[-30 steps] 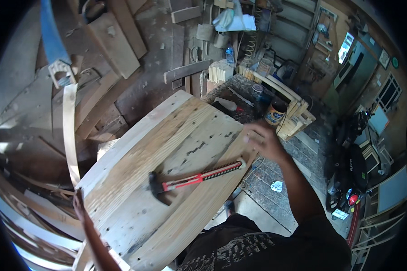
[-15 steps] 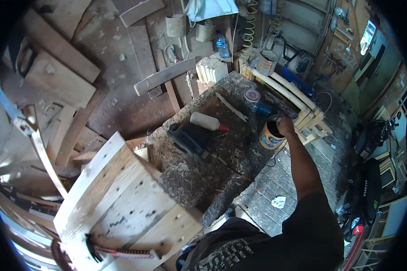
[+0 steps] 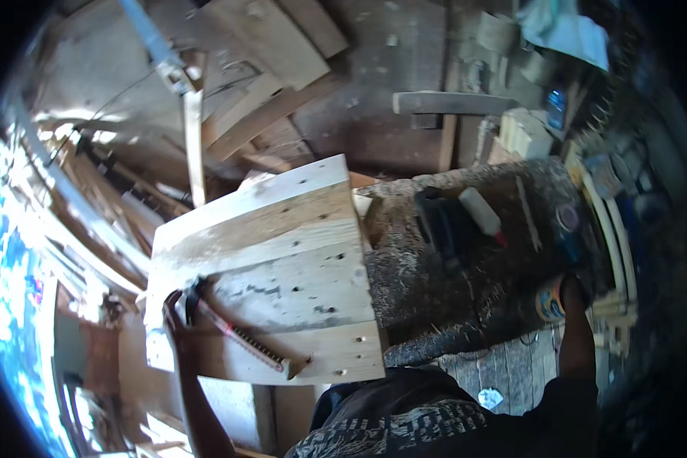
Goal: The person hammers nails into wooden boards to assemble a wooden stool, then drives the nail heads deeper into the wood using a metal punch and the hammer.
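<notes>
A claw hammer point(image 3: 244, 338) with a red and black handle lies on a wide panel of joined pale boards point(image 3: 313, 267). My left hand point(image 3: 175, 313) is at the panel's left edge, right beside the hammer head; its fingers are dark and blurred, and I cannot tell whether they touch the hammer. At the far right, my right hand point(image 3: 571, 290) reaches into the mouth of a yellow and blue labelled can point(image 3: 548, 303) on the workbench, its fingers hidden in there.
The rough, dark workbench point(image 3: 404, 305) carries a white bottle with a red tip point(image 3: 481, 212), a black tool or case point(image 3: 439, 229), a wood strip point(image 3: 528, 214) and a round-lidded tin point(image 3: 566, 217). A handsaw point(image 3: 151, 34) and planks stand behind. A wooden frame point(image 3: 611, 229) borders the right end.
The view has swung left, so the panel and hammer sit nearer the middle. My left hand has come into view beside the hammer. My right hand stays at the can.
</notes>
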